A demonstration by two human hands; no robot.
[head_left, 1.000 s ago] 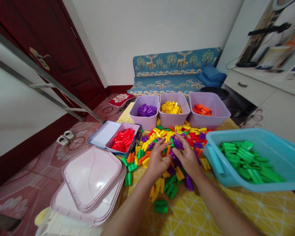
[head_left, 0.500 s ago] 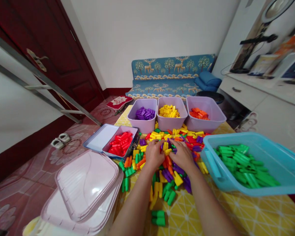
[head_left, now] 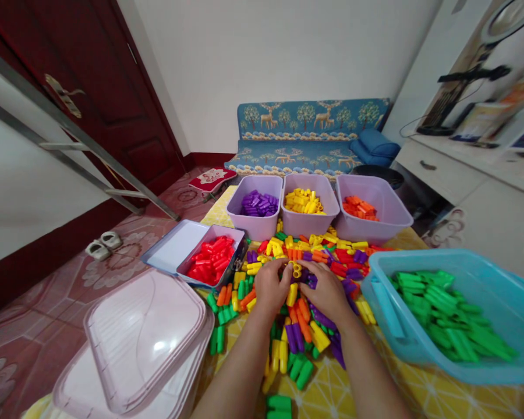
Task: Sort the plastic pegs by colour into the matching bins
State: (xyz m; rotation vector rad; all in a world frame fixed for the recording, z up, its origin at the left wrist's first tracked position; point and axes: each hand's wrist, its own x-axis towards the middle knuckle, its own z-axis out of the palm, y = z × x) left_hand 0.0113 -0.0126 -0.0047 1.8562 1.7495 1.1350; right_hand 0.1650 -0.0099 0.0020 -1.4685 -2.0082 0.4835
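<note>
My left hand (head_left: 273,286) reaches into a heap of double-tube plastic toy pieces, its fingers curled and closed at a yellow toy piece (head_left: 296,269) whose round open ends show. My right hand (head_left: 326,290) is bent in from the other side, fingers closed near the same yellow piece and dark purple ones; what its fingertips grip is partly hidden. Below the hands lie an orange piece (head_left: 304,311), a purple piece (head_left: 294,337) and a yellow piece (head_left: 319,336). Green pieces (head_left: 300,370) are nearer me.
Behind the heap stand lilac bins of purple (head_left: 251,226), yellow (head_left: 308,224) and orange pieces (head_left: 375,231). A tin (head_left: 209,283) of red pieces is left, above stacked lids (head_left: 146,343). A blue tub (head_left: 386,340) of green pieces stands right. A ladder (head_left: 87,148) leans far left.
My hands stay close together over the heap; the yellow piece between them now shows its round ends toward me. The view has shifted slightly, bringing the tub and bins a little nearer.
</note>
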